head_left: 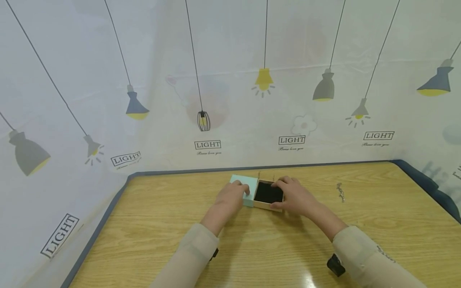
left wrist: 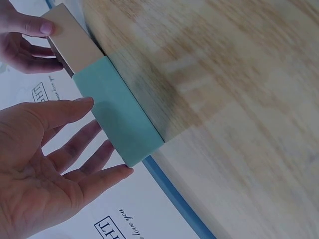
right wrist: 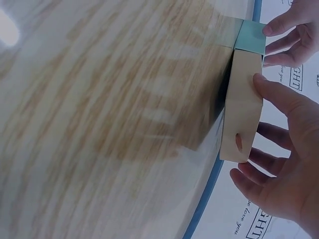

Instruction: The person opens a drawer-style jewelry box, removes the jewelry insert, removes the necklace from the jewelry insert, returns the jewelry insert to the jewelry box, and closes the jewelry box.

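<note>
A small slide-out box lies near the table's back edge, its mint-green sleeve on the left and its cream drawer drawn partly out to the right. A black lining fills the drawer. My left hand holds the sleeve, with the thumb against the near side and fingers over the top. With its thumb on the near wall and its fingers bent over the far side and end, my right hand grips the drawer. Its end has a small oval slot.
A thin silvery chain lies on the wooden table to the right of the box. Behind the table stands a pale curtain printed with lamps. Black devices sit under both wrists.
</note>
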